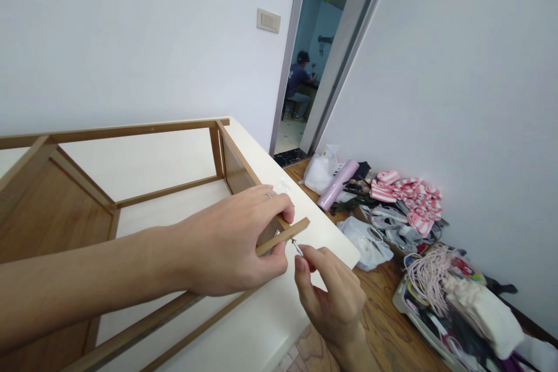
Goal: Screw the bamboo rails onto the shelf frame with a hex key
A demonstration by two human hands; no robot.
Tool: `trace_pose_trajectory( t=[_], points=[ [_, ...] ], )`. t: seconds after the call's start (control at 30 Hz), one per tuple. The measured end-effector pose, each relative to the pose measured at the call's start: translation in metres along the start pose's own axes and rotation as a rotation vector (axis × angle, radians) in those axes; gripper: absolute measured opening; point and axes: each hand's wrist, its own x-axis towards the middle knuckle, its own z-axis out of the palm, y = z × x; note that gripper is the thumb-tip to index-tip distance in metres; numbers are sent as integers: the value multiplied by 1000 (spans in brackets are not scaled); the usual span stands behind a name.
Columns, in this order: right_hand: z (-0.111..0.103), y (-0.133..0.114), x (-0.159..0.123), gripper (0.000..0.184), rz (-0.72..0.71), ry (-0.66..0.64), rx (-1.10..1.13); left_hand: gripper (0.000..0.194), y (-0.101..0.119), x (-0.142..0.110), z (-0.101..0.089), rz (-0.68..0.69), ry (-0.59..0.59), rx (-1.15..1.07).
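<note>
At lower centre, the left hand [238, 238] clasps its fingers round a wooden frame [233, 165]; the right hand [333, 293] pinches a slim metal piece [297, 247] at the frame's corner.

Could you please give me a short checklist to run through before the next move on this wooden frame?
1. Frame supported on the table: ok, it rests on the white top.
2. Left hand gripping the frame: ok, it clasps the corner.
3. Right hand holding the metal piece: ok, pinched between thumb and forefinger.
4. Metal piece lined up at the bar: ok, its tip is at the bar's side.
5. Metal piece fully seated: cannot tell, the contact point is too small to judge.
</note>
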Motion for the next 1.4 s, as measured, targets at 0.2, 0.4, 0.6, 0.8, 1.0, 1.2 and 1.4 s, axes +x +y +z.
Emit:
trace_pose_trajectory(
  t=[0.2, 0.4, 0.6, 0.8, 1.0, 1.2, 1.4],
  points=[
    [8, -4, -7, 28, 96, 89, 153, 17, -1, 1, 0, -2, 8, 6],
    [8, -9, 4, 21, -47, -45, 171, 17, 0, 1, 1, -11, 0, -17],
    [-1, -4, 8, 7, -120, -246, 147, 16, 1, 1, -2, -36, -28, -21],
    [-5, 2, 9, 16, -205, -217, 103, 14, 0, 2, 0, 3, 12, -5],
    [-3, 4, 22, 20, -347, -130, 109, 13, -2, 1, -2, 35, -10, 3],
    [-11, 4, 27, 24, -363, -249, 150, 15, -2, 4, -16, 89, -93, -38],
    [-16, 6, 29, 26, -410, -265, 116, 14, -3, 7, -23, 104, -77, 47]
  ],
)
